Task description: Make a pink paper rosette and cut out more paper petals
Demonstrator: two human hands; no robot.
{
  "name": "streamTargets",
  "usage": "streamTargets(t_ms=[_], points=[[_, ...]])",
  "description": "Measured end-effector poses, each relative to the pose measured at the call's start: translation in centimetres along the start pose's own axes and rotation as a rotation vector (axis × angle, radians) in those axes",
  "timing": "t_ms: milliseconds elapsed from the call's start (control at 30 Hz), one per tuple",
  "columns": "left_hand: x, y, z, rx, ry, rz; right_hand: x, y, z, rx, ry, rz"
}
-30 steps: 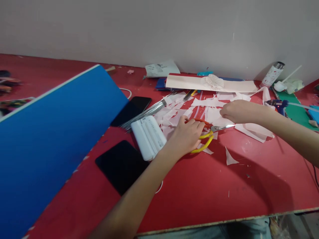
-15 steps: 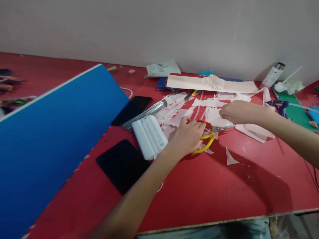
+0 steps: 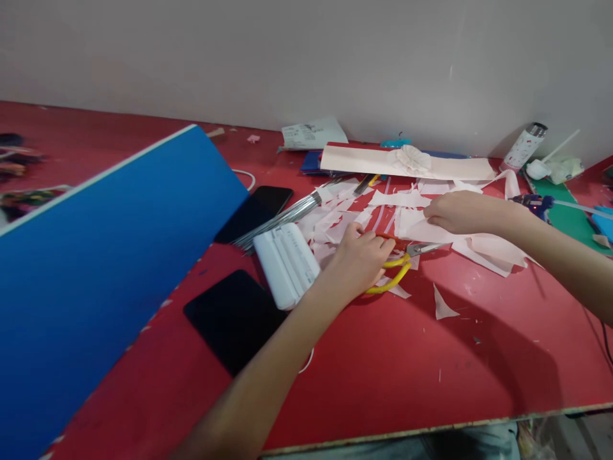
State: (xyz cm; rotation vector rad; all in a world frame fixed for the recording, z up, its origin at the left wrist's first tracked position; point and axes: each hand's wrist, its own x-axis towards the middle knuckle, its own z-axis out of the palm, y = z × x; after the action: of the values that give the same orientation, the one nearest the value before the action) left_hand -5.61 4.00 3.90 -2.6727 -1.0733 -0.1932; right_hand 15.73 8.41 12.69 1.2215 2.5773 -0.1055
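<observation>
My left hand (image 3: 360, 260) is curled over the handles of a pair of scissors (image 3: 393, 281) with yellow and red-orange grips. The metal blades point right, towards the pale pink paper. My right hand (image 3: 457, 212) is closed, fingertips down, on a pale pink sheet of paper (image 3: 414, 227). Its fingertips are partly hidden. Cut scraps of the same paper lie around both hands, and a small triangular scrap (image 3: 443, 305) rests on the red table in front of them.
A white device (image 3: 286, 265), a black tablet-like slab (image 3: 234, 319), a phone (image 3: 261, 209) and a bundle of wires (image 3: 282, 218) lie left. A blue board (image 3: 115, 268) stands tilted there. Behind are a pale strip with a flower (image 3: 354, 161), a bottle (image 3: 524, 147) and a glue gun (image 3: 534, 203).
The scissors' handles have shifted slightly left with my left hand. My right hand has moved very little and stays on the paper.
</observation>
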Motion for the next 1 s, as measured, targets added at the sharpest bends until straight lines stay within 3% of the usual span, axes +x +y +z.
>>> streamTargets(t_ms=[100,200,333,467,600,800,1000], points=[[0.0,0.0,-0.1,-0.013,-0.047,-0.050,0.1,1.3,-0.3,0.192,0.079,0.024],[0.0,-0.2,0.1,-0.045,-0.109,-0.129,0.3,2.6,0.1,0.400,0.241,0.118],[0.0,-0.5,0.3,-0.072,-0.149,-0.231,0.6,3.5,1.8,0.722,0.377,0.266],[0.2,-0.6,-0.4,-0.157,-0.110,-0.300,0.8,3.3,4.0,1.120,0.399,0.305],[0.6,0.0,-1.1,-0.528,-0.016,-0.422,1.0,1.8,5.5,1.354,0.440,0.313],[1.3,1.7,0.0,-1.248,0.068,-0.538,1.3,-1.7,6.5,1.563,0.440,0.295],[1.3,1.9,0.5,-1.416,0.006,-0.640,1.3,-2.9,7.2,1.653,0.431,0.243]])
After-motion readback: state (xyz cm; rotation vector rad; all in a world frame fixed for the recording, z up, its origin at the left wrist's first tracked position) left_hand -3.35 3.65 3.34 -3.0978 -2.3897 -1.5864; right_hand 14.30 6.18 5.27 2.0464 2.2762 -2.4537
